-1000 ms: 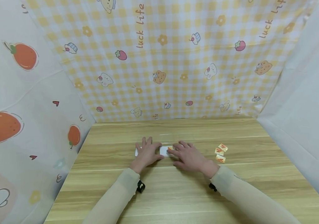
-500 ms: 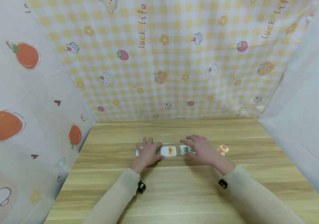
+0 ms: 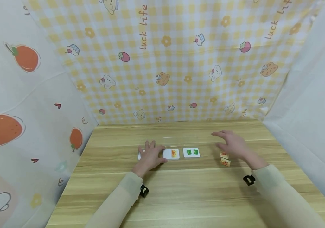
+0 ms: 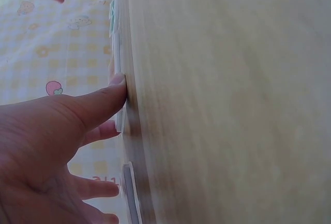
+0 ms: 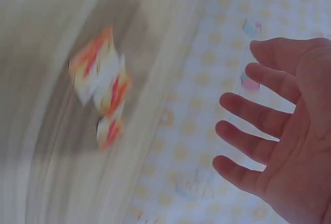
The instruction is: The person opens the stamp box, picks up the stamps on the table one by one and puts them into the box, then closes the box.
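My left hand has its thumb and index finger at opposite long edges of a white card with an orange picture, pinching its left end. In the left wrist view the thumb lies against that card's edge. Another white card is partly hidden under the left fingers. To the right lies a white card with two green pictures. My right hand hovers with loose, spread fingers and holds nothing. Small orange-and-red picture cards lie below it; the right wrist view shows three, blurred.
The cards lie in a row on a wood-grain table. Faint straight glints show on the tabletop behind them. A yellow checked cloth hangs at the back, with white cloths at both sides.
My right hand has moved right, from the middle card past the green card to above the small orange cards, uncovering the orange and green pictures. The left hand stays in place.
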`<state>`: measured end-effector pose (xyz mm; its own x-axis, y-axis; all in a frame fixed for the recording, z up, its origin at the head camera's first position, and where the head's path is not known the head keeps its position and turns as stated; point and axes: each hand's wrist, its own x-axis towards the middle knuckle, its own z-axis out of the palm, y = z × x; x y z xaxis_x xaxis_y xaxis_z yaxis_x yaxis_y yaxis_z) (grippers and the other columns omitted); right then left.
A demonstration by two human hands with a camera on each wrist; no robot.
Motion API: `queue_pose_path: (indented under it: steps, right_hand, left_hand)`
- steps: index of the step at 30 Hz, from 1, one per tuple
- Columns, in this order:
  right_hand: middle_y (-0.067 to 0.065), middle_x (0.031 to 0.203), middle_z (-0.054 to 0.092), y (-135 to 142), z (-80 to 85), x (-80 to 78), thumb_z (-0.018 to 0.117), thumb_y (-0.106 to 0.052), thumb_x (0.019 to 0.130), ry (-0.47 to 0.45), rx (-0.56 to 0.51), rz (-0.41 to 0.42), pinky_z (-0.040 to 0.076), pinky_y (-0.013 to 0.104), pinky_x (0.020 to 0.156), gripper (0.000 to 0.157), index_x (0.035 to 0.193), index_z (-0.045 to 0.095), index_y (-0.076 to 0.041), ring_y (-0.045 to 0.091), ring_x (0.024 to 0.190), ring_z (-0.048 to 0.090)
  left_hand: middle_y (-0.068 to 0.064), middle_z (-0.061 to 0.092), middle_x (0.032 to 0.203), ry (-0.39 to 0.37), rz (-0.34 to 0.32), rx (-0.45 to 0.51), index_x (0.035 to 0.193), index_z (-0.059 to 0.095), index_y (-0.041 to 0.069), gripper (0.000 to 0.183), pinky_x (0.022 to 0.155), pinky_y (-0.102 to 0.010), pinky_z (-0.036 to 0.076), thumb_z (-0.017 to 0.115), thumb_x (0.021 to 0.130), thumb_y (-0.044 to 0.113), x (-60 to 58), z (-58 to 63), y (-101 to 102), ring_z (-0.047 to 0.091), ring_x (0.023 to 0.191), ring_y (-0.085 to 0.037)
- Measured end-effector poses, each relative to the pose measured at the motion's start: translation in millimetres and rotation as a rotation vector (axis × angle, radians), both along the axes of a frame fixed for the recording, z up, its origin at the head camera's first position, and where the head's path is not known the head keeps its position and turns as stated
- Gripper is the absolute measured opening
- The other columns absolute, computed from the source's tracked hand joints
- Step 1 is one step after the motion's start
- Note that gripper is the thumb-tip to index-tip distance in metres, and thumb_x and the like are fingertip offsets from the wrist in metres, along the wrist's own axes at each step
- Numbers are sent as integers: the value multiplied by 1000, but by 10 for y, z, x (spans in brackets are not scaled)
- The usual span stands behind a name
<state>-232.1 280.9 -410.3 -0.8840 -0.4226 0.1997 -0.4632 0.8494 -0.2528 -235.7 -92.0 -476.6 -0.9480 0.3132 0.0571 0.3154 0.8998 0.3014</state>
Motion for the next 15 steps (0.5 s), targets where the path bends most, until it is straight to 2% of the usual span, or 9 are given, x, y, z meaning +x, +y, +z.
queue_pose_path:
  steps: [4,10,12,13,15]
  right_hand:
    - [16,119,54,214,5,-13,61,-29,86,-57,6,-57,47,45,65,46,130,51,-18,32,97,56]
    - [20,115,57,418,-141,-25,60,-29,87,-170,20,-136,44,50,75,44,127,53,-12,35,91,58]
    - [23,112,58,466,-194,-21,61,-28,87,-192,17,-158,44,51,76,43,124,55,-9,37,91,59]
    - [24,111,58,492,-222,-18,61,-29,86,-192,21,-166,44,53,76,43,123,56,-7,38,97,57]
    - [23,105,61,533,-272,-12,61,-29,86,-189,23,-180,45,52,74,40,117,59,-4,37,92,59]
  left_hand:
    - [-20,29,141,0,-1,-2,124,54,32,62,89,-74,6,67,69,57,-4,-23,-1,11,128,-51]
    - [-19,31,140,15,1,-8,124,54,32,62,88,-74,8,67,69,58,-11,-33,-4,13,128,-50]
    - [-19,31,140,10,5,-13,124,54,33,62,89,-74,8,67,69,58,-15,-37,-3,12,129,-50]
    - [-19,31,140,10,4,-12,124,54,33,62,89,-74,7,67,69,58,-19,-43,-3,12,129,-50]
    - [-19,31,140,11,0,-7,124,54,32,62,88,-75,7,67,69,58,-27,-53,-1,12,128,-50]
